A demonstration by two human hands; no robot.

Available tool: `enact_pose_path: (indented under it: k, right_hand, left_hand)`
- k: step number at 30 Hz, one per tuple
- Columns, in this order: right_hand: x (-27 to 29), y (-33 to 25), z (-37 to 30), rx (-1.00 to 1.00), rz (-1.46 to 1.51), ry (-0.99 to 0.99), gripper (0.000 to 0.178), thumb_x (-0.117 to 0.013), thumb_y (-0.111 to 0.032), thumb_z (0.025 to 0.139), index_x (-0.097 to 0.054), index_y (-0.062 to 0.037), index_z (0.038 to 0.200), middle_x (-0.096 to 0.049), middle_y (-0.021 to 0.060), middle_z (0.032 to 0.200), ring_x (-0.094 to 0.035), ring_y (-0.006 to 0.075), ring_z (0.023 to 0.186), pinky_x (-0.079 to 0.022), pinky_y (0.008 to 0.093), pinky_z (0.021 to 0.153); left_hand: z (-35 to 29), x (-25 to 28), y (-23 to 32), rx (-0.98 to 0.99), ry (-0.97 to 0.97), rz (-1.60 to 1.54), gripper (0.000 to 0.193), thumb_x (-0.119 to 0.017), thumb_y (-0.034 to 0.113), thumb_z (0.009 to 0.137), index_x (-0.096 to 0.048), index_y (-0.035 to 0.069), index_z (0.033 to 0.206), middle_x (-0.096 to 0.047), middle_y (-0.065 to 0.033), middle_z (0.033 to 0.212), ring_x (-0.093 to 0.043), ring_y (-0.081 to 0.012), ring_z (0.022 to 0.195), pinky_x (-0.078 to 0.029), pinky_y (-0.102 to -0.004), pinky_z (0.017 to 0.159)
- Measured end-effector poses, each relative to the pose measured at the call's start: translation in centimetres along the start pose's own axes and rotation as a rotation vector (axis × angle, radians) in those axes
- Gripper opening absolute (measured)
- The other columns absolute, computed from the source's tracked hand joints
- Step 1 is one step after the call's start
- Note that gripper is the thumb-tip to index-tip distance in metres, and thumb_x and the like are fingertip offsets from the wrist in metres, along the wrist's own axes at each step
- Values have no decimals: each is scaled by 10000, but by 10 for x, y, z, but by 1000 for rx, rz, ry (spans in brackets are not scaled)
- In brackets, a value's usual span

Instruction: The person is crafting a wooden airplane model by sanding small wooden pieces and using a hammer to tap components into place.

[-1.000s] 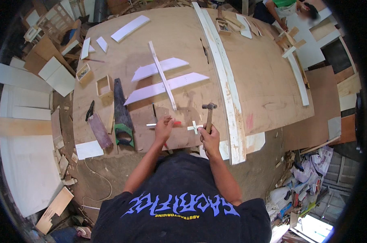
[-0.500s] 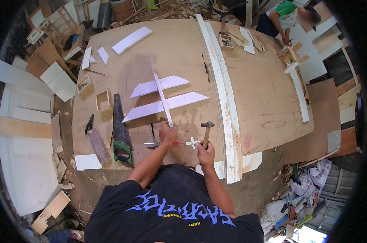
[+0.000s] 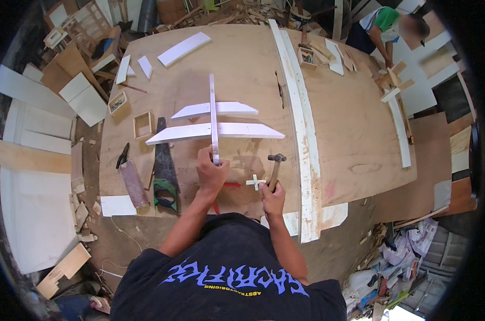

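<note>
A white wooden cross-frame (image 3: pixel 214 125) lies flat on the plywood, its long thin spine running from twelve to six o'clock with two pointed crosspieces across it, the shorter one toward twelve. The spine's six o'clock end sits under the left hand (image 3: pixel 211 174). At three o'clock of that hand, the right hand (image 3: pixel 273 199) grips a hammer (image 3: pixel 275 168), head toward twelve, just beside a small white cross (image 3: pixel 256 182).

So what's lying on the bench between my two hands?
In the head view, a small white wooden cross lies between the left hand and the right hand, which grips a hammer.
</note>
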State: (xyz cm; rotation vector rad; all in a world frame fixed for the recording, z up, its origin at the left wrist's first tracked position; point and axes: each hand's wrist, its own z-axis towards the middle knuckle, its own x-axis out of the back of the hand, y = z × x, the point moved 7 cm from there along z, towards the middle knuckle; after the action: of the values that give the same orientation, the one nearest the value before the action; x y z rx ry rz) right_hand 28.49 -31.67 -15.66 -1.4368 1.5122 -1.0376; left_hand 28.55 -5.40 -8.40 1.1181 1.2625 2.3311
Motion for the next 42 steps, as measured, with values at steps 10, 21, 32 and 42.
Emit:
enact_pose_path:
  k: [10,21,32,42]
  right_hand:
    - [-2,-38,-28,-78,203,-137,167,-705,-47,950,-557,-60,1026,-524,-18,729,-469,69,530,-348,242,456]
    - [-53,-145,-38,35,301,-127,320,-676,-42,934,-571,-37,1237,-487,-37,783,-405,52,530,-348,221,474]
    - [-171,-241,21,285,238,-230,338,-695,-33,919,-558,-18,1227,-534,-16,852,-493,56,610,-389,229,496]
    - [-211,-251,56,217,253,-307,337,-695,-51,909,-537,-5,1204,-539,11,876,-479,61,607,-371,227,491]
  left_hand:
    - [15,65,80,-176,39,29,559,-750,12,716,-672,54,1268,-620,-117,811,-633,-251,654,-523,-397,612]
    - [71,70,87,-363,-30,-286,349,-814,12,807,-745,45,1148,-666,-107,916,-738,-184,715,-599,-320,640]
    - [128,58,89,-472,-76,-394,376,-832,-25,781,-756,36,1145,-703,-113,1056,-704,-199,833,-570,-316,720]
    - [162,53,75,-378,-25,-510,373,-828,30,855,-702,28,1206,-744,-153,1153,-755,-233,968,-599,-337,818]
